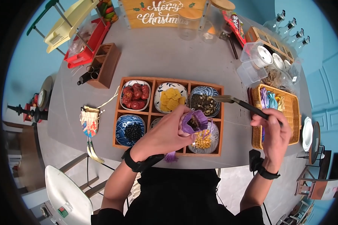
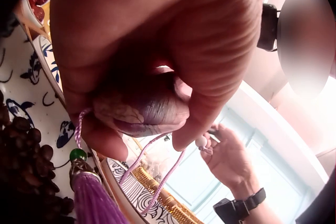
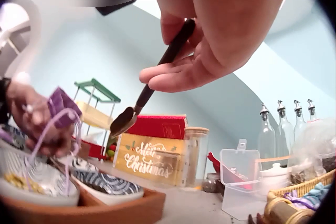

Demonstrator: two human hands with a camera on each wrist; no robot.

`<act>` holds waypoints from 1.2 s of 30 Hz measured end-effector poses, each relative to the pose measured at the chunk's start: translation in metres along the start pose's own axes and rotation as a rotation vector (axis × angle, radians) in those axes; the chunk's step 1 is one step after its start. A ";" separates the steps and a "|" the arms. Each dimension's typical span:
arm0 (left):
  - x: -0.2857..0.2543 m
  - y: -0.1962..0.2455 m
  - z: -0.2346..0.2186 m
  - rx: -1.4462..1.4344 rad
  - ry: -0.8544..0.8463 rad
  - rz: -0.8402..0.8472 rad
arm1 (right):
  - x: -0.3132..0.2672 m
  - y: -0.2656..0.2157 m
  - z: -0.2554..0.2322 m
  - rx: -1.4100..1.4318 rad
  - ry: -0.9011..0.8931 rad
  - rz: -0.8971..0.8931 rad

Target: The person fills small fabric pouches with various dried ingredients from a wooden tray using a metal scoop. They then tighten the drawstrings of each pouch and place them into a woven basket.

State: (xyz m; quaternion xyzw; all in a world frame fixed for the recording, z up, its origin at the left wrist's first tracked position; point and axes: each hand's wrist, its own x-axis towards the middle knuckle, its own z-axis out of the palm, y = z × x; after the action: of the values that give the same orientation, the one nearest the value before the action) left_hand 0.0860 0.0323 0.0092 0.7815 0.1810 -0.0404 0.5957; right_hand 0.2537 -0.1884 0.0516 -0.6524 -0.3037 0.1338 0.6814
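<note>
In the head view the left hand (image 1: 162, 131) holds a small purple pouch (image 1: 194, 122) with its mouth open upward, above the lower part of a wooden divided tray (image 1: 170, 79). Dark bits show inside the pouch. A purple tassel (image 2: 97, 198) hangs from it on a cord in the left wrist view. The right hand (image 1: 275, 132) grips the black handle of a spoon (image 1: 248, 106); its metal bowl is at the dish of dark dried leaves (image 1: 204, 103). Other dishes hold red dates (image 1: 135, 96), yellow pieces (image 1: 172, 98), black beans (image 1: 133, 131) and yellow kernels (image 1: 203, 140).
A patterned drawstring pouch (image 1: 90, 123) lies left of the tray. To the right stands a wicker basket (image 1: 289, 112) with coloured pouches. Clear plastic boxes (image 1: 250, 72), glass jars (image 1: 187, 27), a wooden box (image 1: 104, 64) and a red bin (image 1: 87, 45) stand farther back.
</note>
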 end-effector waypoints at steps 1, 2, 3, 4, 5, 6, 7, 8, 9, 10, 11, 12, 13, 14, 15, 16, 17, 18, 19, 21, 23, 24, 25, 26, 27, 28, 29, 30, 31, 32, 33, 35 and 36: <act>-0.002 0.001 0.000 0.000 0.005 0.018 | 0.004 0.003 0.001 -0.095 -0.038 0.078; -0.005 0.003 0.000 0.003 -0.004 0.021 | 0.007 0.006 0.001 -0.190 -0.075 0.157; -0.009 0.004 0.001 0.011 -0.033 0.056 | 0.009 0.012 0.003 -0.195 -0.127 0.191; -0.012 0.004 0.002 0.020 -0.063 0.091 | 0.009 0.017 0.004 -0.212 -0.184 0.221; -0.015 0.001 0.005 -0.061 -0.086 0.103 | 0.009 0.019 0.007 -0.239 -0.228 0.234; -0.015 -0.001 0.008 -0.060 -0.094 0.103 | 0.010 0.023 0.010 -0.265 -0.278 0.248; -0.016 -0.003 0.010 -0.089 -0.105 0.133 | 0.010 0.028 0.014 -0.241 -0.258 0.263; -0.016 -0.005 0.011 -0.118 -0.112 0.164 | 0.010 0.029 0.017 -0.240 -0.259 0.266; -0.015 -0.001 0.011 -0.098 -0.108 0.111 | 0.010 0.030 0.018 -0.248 -0.221 0.206; -0.016 -0.001 0.010 -0.100 -0.104 0.110 | 0.011 0.031 0.019 -0.256 -0.185 0.144; -0.018 -0.001 0.009 -0.044 -0.119 0.134 | 0.010 0.029 0.018 -0.199 -0.150 0.174; -0.019 -0.001 0.008 0.013 -0.137 0.158 | 0.012 0.028 0.017 -0.198 -0.154 0.174; -0.020 0.001 0.006 0.014 -0.137 0.156 | 0.014 0.028 0.016 -0.220 -0.200 0.219; -0.020 0.002 0.005 -0.013 -0.182 0.125 | 0.014 0.029 0.015 -0.242 -0.244 0.269; -0.021 0.003 0.005 -0.041 -0.227 0.092 | 0.015 0.032 0.017 -0.269 -0.272 0.284; -0.021 0.002 0.006 -0.041 -0.227 0.090 | 0.015 0.035 0.019 -0.269 -0.272 0.286; -0.020 0.002 0.007 -0.066 -0.223 0.082 | 0.015 0.038 0.020 -0.237 -0.215 0.250; -0.020 0.001 0.007 -0.092 -0.215 0.074 | 0.017 0.040 0.022 -0.205 -0.160 0.212; -0.020 0.000 0.007 -0.093 -0.207 0.073 | 0.017 0.042 0.019 -0.151 -0.140 0.215; -0.023 -0.002 0.008 -0.155 -0.173 0.131 | 0.022 0.046 0.025 -0.142 -0.137 0.196; -0.022 -0.006 0.010 -0.120 -0.173 0.107 | 0.028 0.054 0.028 -0.164 -0.164 0.183; -0.021 -0.009 0.010 -0.088 -0.161 0.090 | 0.027 0.057 0.026 -0.164 -0.160 0.181; -0.020 -0.011 0.009 -0.087 -0.158 0.093 | 0.026 0.059 0.023 -0.144 -0.171 0.226; -0.021 -0.014 0.009 -0.053 -0.157 0.136 | 0.026 0.061 0.019 -0.124 -0.186 0.273; -0.023 -0.016 0.009 -0.019 -0.157 0.176 | 0.025 0.063 0.016 -0.112 -0.167 0.286; -0.023 -0.015 0.008 -0.021 -0.156 0.172 | 0.026 0.065 0.016 -0.110 -0.170 0.290; -0.024 -0.014 0.008 -0.050 -0.162 0.128 | 0.027 0.068 0.016 -0.098 -0.156 0.302; -0.024 -0.013 0.008 -0.079 -0.172 0.086 | 0.026 0.069 0.015 -0.087 -0.139 0.313; -0.024 -0.014 0.009 -0.077 -0.175 0.086 | 0.024 0.070 0.016 -0.085 -0.136 0.314; -0.025 -0.016 0.009 -0.094 -0.167 0.112 | 0.023 0.072 0.019 -0.079 -0.082 0.337; -0.025 -0.017 0.009 -0.112 -0.160 0.139 | 0.022 0.073 0.023 -0.073 -0.029 0.360; -0.025 -0.012 0.008 -0.101 -0.139 0.118 | 0.021 0.078 0.029 -0.038 0.036 0.406; -0.025 -0.010 0.007 -0.093 -0.119 0.096 | 0.021 0.080 0.030 -0.004 0.099 0.454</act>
State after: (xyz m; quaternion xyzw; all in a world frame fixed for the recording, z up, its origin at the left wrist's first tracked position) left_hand 0.0607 0.0215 0.0052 0.7570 0.1094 -0.0497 0.6423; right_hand 0.2692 -0.1428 -0.0222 -0.7110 -0.1156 0.2507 0.6467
